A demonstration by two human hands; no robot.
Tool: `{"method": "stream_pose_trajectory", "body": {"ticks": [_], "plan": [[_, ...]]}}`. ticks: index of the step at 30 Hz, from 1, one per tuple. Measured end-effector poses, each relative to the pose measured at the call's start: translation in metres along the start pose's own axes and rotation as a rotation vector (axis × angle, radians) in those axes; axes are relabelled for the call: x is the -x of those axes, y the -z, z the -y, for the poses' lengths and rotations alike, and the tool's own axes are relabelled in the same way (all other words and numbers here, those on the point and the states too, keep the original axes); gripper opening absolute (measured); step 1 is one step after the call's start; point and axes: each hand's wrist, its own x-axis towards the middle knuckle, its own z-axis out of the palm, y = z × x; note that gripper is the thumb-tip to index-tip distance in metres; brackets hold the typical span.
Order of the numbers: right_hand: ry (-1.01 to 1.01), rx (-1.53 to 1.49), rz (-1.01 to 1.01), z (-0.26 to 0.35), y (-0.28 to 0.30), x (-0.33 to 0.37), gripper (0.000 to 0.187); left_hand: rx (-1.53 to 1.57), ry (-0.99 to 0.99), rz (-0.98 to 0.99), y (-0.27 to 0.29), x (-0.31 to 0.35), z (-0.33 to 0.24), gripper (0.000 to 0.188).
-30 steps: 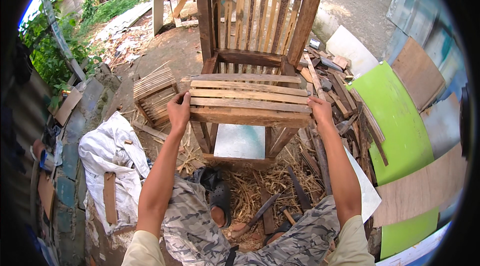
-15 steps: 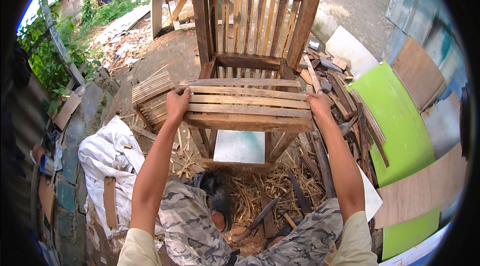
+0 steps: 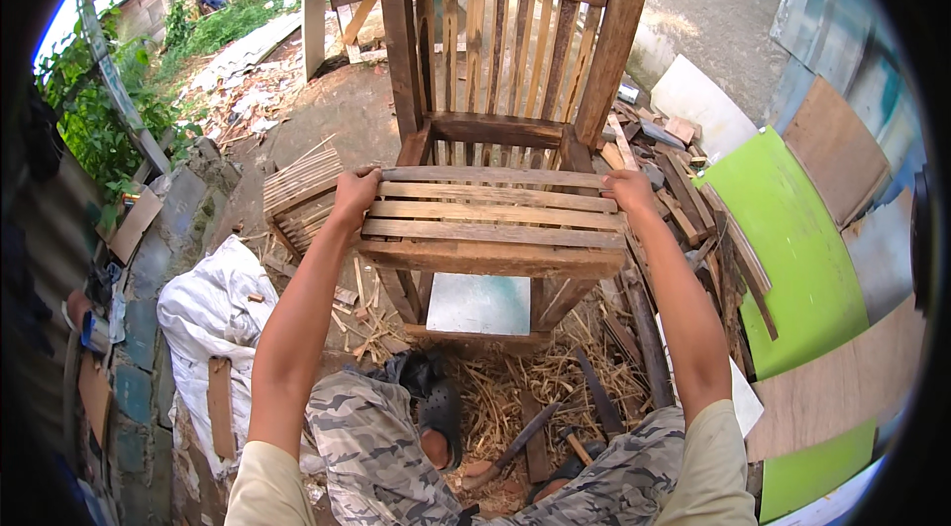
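both hands have slid back along the slatted wooden chair (image 3: 495, 219), left hand (image 3: 354, 197) and right hand (image 3: 630, 191) gripping its seat edges.

Bright outdoor daylight fills a round fisheye picture ringed by a black border. Sun falls hardest at the top, where the concrete wall (image 3: 713, 21) and sky at upper left wash out toward white. The wooden chair (image 3: 495, 219) is evenly lit and sharp, its slats casting soft shadows; the ground beneath its seat is dimmer. The green board (image 3: 792, 249) glows vividly without glare. Straight edges bow toward the rim, where detail darkens and smears at far left.
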Motion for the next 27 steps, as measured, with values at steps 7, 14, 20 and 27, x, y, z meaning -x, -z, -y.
{"method": "stream_pose_trajectory", "body": {"ticks": [7,14,20,27], "plan": [[-0.175,-0.315,0.026,0.000,0.010,0.017,0.030,-0.085,-0.017,0.021,-0.005,0.005,-0.009,0.039],[-0.167,-0.237,0.042,-0.008,0.009,0.020,0.038,0.017,-0.039,-0.024,-0.003,0.001,0.003,0.037],[-0.159,-0.203,-0.025,-0.020,0.006,0.026,0.040,0.001,-0.068,0.011,-0.004,0.006,0.007,0.031],[-0.119,-0.139,-0.034,-0.010,-0.002,0.039,0.038,-0.021,-0.119,0.024,0.001,0.004,0.018,0.032]]}}
